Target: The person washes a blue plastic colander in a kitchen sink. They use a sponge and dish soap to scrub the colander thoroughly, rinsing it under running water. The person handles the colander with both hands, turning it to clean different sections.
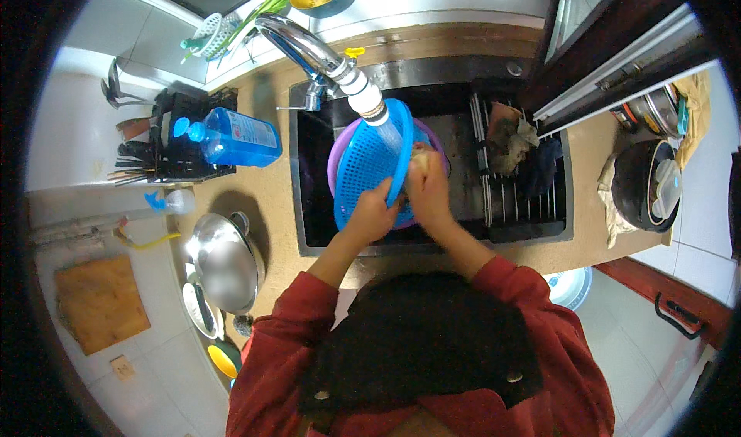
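A blue plastic colander [367, 165] is tilted on its side in the black sink [457, 205]. My left hand [370, 212] grips its near rim. My right hand [429, 191] is at the colander's right, outer side, holding a pale yellowish pad or cloth [421, 158] that is blurred and partly covered by the fingers. Water [391, 136] runs from the white nozzle [366, 98] of the chrome faucet [298, 40] into the colander. Behind and below the colander shows the rim of a purple basin [337, 153]; most of it is hidden.
Left of the sink are a blue detergent bottle [246, 138], a black utensil rack [173, 116] and a shiny metal pan lid [223, 263]. Cloths [509, 139] lie on a metal rack [509, 202] at the sink's right. A black pot [634, 185] stands on the right counter.
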`<state>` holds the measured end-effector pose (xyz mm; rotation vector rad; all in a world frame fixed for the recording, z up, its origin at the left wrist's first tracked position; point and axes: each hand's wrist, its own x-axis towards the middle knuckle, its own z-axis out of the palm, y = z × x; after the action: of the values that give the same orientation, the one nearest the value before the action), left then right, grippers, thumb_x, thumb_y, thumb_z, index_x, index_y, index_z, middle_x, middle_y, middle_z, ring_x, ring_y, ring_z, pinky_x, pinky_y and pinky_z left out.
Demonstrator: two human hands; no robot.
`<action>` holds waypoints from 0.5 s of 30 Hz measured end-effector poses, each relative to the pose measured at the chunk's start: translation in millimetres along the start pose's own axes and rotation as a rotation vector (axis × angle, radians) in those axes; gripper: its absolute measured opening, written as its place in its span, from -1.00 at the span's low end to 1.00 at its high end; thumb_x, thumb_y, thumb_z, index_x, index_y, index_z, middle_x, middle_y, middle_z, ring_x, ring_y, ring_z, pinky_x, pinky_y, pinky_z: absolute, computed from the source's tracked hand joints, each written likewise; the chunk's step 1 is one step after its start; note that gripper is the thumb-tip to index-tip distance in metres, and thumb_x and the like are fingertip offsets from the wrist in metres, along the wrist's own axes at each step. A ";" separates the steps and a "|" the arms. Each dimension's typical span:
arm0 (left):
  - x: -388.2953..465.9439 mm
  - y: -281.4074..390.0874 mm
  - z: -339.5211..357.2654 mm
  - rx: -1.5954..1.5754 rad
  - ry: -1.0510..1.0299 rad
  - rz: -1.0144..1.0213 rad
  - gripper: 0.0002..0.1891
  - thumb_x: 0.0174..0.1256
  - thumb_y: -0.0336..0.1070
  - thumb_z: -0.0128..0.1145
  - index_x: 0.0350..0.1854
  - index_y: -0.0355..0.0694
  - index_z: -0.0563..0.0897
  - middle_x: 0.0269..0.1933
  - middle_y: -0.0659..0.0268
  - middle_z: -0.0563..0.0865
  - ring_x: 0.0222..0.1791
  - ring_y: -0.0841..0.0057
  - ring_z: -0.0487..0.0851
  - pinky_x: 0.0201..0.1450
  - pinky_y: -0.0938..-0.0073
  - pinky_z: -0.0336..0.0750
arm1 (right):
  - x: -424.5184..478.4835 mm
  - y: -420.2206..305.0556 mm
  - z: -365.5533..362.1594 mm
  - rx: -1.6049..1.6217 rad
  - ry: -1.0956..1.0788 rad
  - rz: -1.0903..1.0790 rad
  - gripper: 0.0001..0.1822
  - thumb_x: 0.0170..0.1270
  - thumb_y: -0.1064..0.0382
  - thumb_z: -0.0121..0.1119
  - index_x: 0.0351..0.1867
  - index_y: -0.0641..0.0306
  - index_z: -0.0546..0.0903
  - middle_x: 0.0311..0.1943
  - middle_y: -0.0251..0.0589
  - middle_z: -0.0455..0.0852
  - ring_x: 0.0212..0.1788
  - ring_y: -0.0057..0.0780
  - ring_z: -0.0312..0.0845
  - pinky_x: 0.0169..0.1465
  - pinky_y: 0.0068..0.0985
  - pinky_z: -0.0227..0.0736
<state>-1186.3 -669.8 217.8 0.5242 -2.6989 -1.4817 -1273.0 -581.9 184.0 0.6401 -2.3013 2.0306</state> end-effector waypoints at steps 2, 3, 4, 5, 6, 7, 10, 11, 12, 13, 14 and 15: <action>-12.8 -1.7 -3.3 0.237 -0.158 -0.052 -0.75 0.11 -0.34 0.07 -0.15 -0.26 0.46 -0.31 -0.08 0.58 -0.31 -0.02 0.55 -0.29 0.20 0.44 | 22.7 27.9 -8.0 -0.105 -0.099 0.229 -0.73 0.20 0.17 -0.11 -0.16 0.30 0.38 -0.30 0.07 0.56 -0.21 0.02 0.47 -0.16 -0.20 0.35; -16.8 -2.1 -5.0 0.352 -0.239 -0.069 -0.73 0.13 -0.34 0.06 -0.11 -0.26 0.45 -0.30 -0.07 0.59 -0.31 -0.01 0.56 -0.29 0.21 0.45 | 36.9 41.2 -14.3 -0.165 -0.141 0.338 -0.72 0.19 0.18 -0.10 -0.16 0.31 0.39 -0.30 0.06 0.56 -0.22 0.00 0.48 -0.16 -0.22 0.36; -22.3 2.9 -10.4 0.342 -0.267 -0.069 -0.73 0.12 -0.28 0.09 -0.13 -0.22 0.46 -0.35 -0.06 0.59 -0.35 -0.04 0.54 -0.33 0.18 0.43 | 44.1 50.0 -17.7 -0.151 -0.150 0.358 -0.74 0.19 0.18 -0.08 -0.19 0.32 0.40 -0.34 0.00 0.56 -0.26 -0.11 0.48 -0.18 -0.28 0.37; -23.0 -0.9 -16.6 0.320 -0.219 -0.044 -0.76 0.12 -0.28 0.08 -0.18 -0.22 0.47 -0.39 -0.06 0.58 -0.37 -0.02 0.54 -0.34 0.16 0.42 | 49.4 57.9 -20.5 -0.138 -0.158 0.377 -0.76 0.19 0.19 -0.06 -0.22 0.32 0.42 -0.38 -0.07 0.55 -0.30 -0.21 0.49 -0.21 -0.34 0.38; -28.2 -7.8 -22.4 0.290 -0.175 -0.025 -0.79 0.12 -0.28 0.07 -0.22 -0.23 0.48 -0.43 -0.06 0.58 -0.40 0.00 0.54 -0.35 0.14 0.41 | 49.7 53.7 -22.1 -0.130 -0.172 0.405 -0.77 0.19 0.19 -0.05 -0.25 0.33 0.43 -0.42 -0.13 0.55 -0.34 -0.31 0.49 -0.23 -0.40 0.38; -33.3 -13.9 -26.9 0.260 -0.132 -0.006 -0.82 0.12 -0.28 0.07 -0.26 -0.23 0.49 -0.47 -0.05 0.57 -0.42 0.02 0.55 -0.36 0.12 0.40 | 45.9 48.4 -21.4 -0.071 -0.174 0.435 -0.75 0.18 0.18 -0.05 -0.24 0.34 0.44 -0.39 -0.07 0.55 -0.31 -0.22 0.48 -0.20 -0.35 0.38; -32.2 -16.1 -27.9 0.248 0.008 0.093 -0.84 0.10 -0.28 0.10 -0.32 -0.22 0.51 -0.51 0.00 0.57 -0.51 0.08 0.56 -0.46 0.19 0.42 | 20.5 28.7 -3.8 -0.124 -0.127 0.337 -0.70 0.15 0.19 -0.04 -0.18 0.37 0.41 -0.24 0.05 0.50 -0.16 -0.06 0.43 -0.06 -0.28 0.31; -28.6 -14.4 -26.4 0.270 0.067 0.158 -0.85 0.09 -0.28 0.11 -0.33 -0.22 0.51 -0.53 0.01 0.57 -0.53 0.09 0.56 -0.49 0.21 0.42 | 5.6 25.2 2.1 -0.087 -0.113 0.262 -0.70 0.14 0.21 -0.03 -0.15 0.37 0.39 -0.19 0.05 0.47 -0.11 -0.06 0.39 -0.02 -0.29 0.28; -27.3 -21.3 -25.1 0.340 0.142 0.132 -0.86 0.09 -0.28 0.11 -0.39 -0.22 0.53 -0.57 0.03 0.56 -0.58 0.11 0.55 -0.53 0.24 0.42 | -10.3 8.3 10.4 -0.044 -0.109 0.185 -0.68 0.12 0.24 -0.02 -0.13 0.37 0.37 -0.14 0.06 0.43 -0.06 -0.07 0.36 0.02 -0.30 0.24; -25.6 -21.8 -27.1 0.321 0.179 0.116 -0.86 0.09 -0.27 0.12 -0.40 -0.22 0.53 -0.58 0.04 0.56 -0.58 0.11 0.55 -0.53 0.24 0.42 | -22.6 -13.1 14.6 0.051 -0.129 0.112 -0.69 0.12 0.27 -0.03 -0.11 0.35 0.34 -0.13 0.08 0.40 -0.05 -0.06 0.33 0.04 -0.31 0.22; -24.0 -18.7 -30.3 0.309 0.218 0.100 -0.86 0.09 -0.26 0.12 -0.42 -0.22 0.54 -0.58 0.04 0.56 -0.58 0.11 0.55 -0.52 0.24 0.43 | -32.1 -30.0 21.2 -0.001 -0.096 0.011 -0.73 0.13 0.30 -0.05 -0.14 0.35 0.35 -0.18 0.08 0.41 -0.09 -0.05 0.34 0.01 -0.29 0.23; -23.6 -15.0 -30.8 0.291 0.254 0.089 -0.86 0.08 -0.26 0.12 -0.44 -0.23 0.54 -0.59 0.04 0.56 -0.58 0.11 0.55 -0.52 0.24 0.43 | -38.2 -38.0 23.5 -0.059 -0.059 -0.091 -0.76 0.13 0.32 -0.06 -0.17 0.35 0.36 -0.23 0.07 0.42 -0.14 -0.04 0.36 -0.03 -0.28 0.25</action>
<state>-1154.5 -695.3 225.8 0.5496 -2.7027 -0.9336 -1220.3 -596.0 206.0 0.7960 -2.3087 1.9223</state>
